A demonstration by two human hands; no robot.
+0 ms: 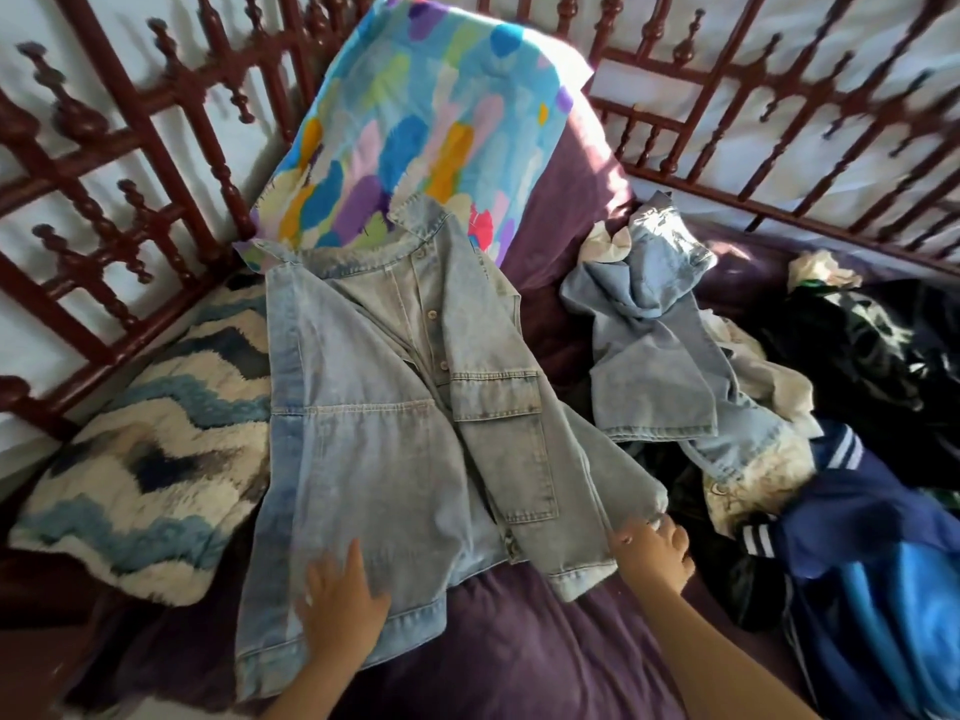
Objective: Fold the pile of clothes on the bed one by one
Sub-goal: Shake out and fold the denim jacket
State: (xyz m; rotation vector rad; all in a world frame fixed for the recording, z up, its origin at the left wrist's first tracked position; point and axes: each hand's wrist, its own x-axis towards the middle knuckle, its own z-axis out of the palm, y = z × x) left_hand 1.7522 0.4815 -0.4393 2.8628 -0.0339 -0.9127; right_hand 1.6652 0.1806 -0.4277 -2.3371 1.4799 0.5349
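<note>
A denim jacket (374,449) lies spread face up in the middle of the bed, collar at the far end against a colourful pillow (415,122), hem toward the near edge. The left hand (343,610) rests flat on the jacket's near left hem, fingers straight and spread. The right hand (652,550) is at the jacket's near right side, fingers curled round the end of the sleeve there and pinching the cloth.

To the right, the pile of clothes (779,407) sits unfolded: pale jeans (649,356) at its far left, white and dark garments behind, and a blue jacket (872,537) with white stripes at the near right.

The bed has a purple sheet (519,641). A blue and white zigzag cushion (156,459) lies left of the denim jacket. A dark red bed frame (156,148) with turned spindles runs round the far sides, against a white wall (831,122).
</note>
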